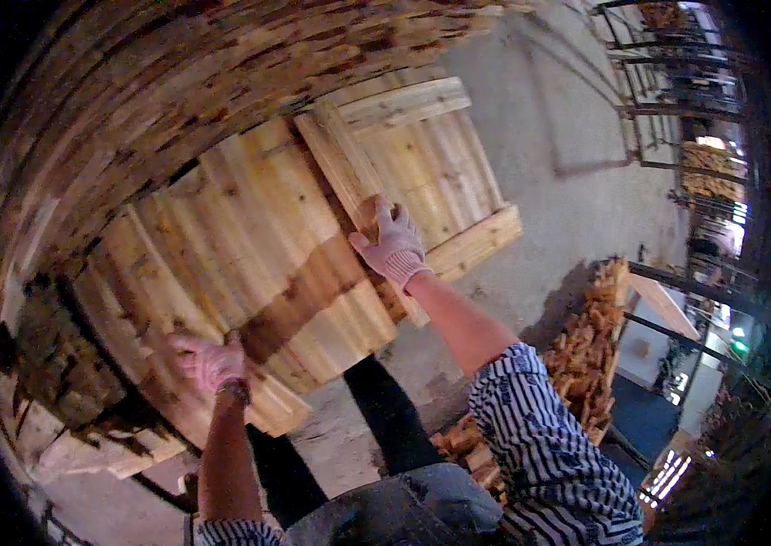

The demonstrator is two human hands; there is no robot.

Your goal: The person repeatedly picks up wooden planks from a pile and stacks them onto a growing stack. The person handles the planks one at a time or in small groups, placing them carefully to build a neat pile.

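My left hand [208,362], in a pale pinkish knit glove, lies with fingers spread on the near end of a row of light wooden boards [249,218]. The boards lie side by side, forming a wide panel. Across them runs a narrower wooden plank [335,150]. My right hand [394,247], gloved likewise, is on this plank, thumb at its left edge and fingers reaching over it. A brownish patch of wood [367,214] shows between thumb and fingers; whether it is a separate block I cannot tell.
Stacked timber [249,64] rises along the far left side. Two crosspieces [476,241] edge the panel's far end. A pile of split wood [590,364] stands to my right on the concrete floor [540,118]. Metal racks [667,109] line the far right.
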